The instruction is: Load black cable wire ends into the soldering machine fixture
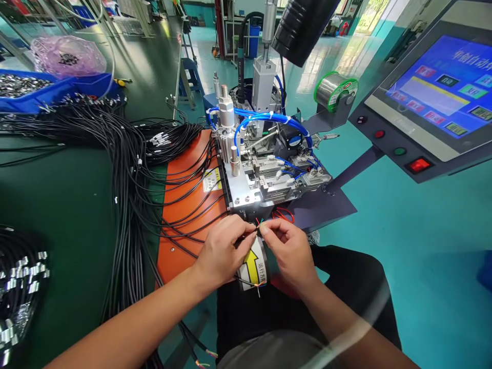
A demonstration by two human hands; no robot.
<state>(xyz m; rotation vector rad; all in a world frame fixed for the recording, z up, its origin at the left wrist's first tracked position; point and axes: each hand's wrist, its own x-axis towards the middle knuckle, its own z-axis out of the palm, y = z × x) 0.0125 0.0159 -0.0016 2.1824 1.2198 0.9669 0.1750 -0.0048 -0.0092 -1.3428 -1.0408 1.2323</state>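
The fingers [246, 245] of the left hand [218, 251] are being pressed into a narrow pinch around the end of a thin black cable [257, 229], just in front of the machine's near edge. On its right, the fingertips of the right hand [292, 252] are being closed, equally narrowly, on the bared coloured wires [262, 222]; which strand is being gripped cannot be told.

From the far left, coiled cables [23, 282] and a thick cable bundle [128, 246] are being carried by the green desk [69, 205]. Across an orange base [179, 251], single cables are being spread toward the machine [269, 184]. Below the hands, a second cable end [259, 285] is being left loose over an arrow label [251, 264]. Farther right, a solder spool [331, 92] and a lit control screen [434, 84] are being held up.

Strands could be getting bent or broken if too hard a pull is being applied; colours could be getting crossed, since most of the tip is being hidden by the fingers. The loose end could also be getting snagged by a wrist.

The cable's long axis, mostly being covered, seems to be being slanted from the left palm rightward and away from the person; its wires are being pointed toward the machine, red leaning left, green right.
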